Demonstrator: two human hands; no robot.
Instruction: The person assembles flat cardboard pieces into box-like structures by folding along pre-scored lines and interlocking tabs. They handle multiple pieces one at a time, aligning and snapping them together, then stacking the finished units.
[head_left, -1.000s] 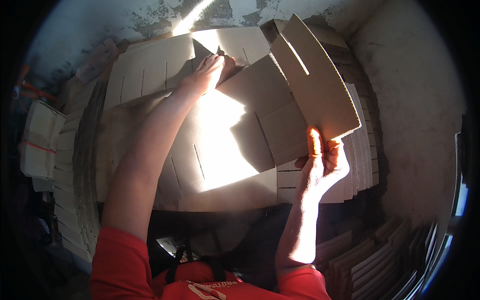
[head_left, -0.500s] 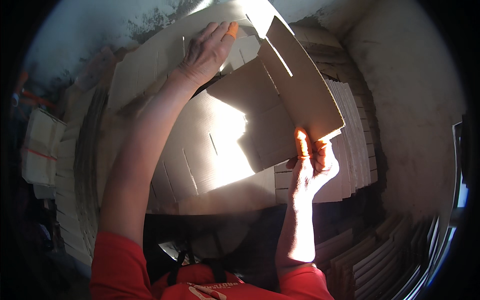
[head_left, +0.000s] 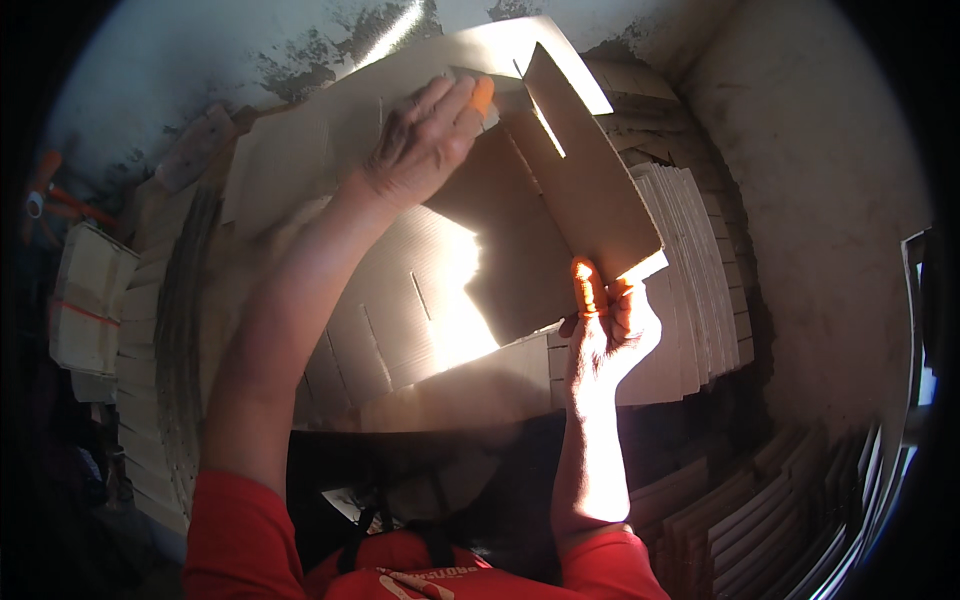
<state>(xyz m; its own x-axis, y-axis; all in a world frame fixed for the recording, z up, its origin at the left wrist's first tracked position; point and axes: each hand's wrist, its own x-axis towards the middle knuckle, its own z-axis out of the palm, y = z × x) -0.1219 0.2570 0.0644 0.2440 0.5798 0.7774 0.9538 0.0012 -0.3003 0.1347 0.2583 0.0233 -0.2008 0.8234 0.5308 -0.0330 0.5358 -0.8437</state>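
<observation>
I hold a flat brown die-cut cardboard box blank [head_left: 540, 230] up in front of me, half folded, with slits cut in its flaps. My left hand [head_left: 425, 140] presses on the blank's far upper flap, fingers together over the fold. My right hand [head_left: 605, 325] pinches the blank's near right corner between thumb and fingers. A patch of sunlight falls across the blank's middle panel [head_left: 440, 300]. Both forearms come up from red sleeves at the bottom edge.
Tall stacks of flat cardboard blanks surround me: one at the right [head_left: 700, 290], one at the left [head_left: 150, 360], more at the lower right [head_left: 780, 520]. A tied bundle of blanks [head_left: 85, 310] sits far left. A stained wall [head_left: 300, 50] stands behind.
My left hand has risen and moved away from me with the far flap, lifting and folding the blank more upright. My right hand has stayed on the near right corner.
</observation>
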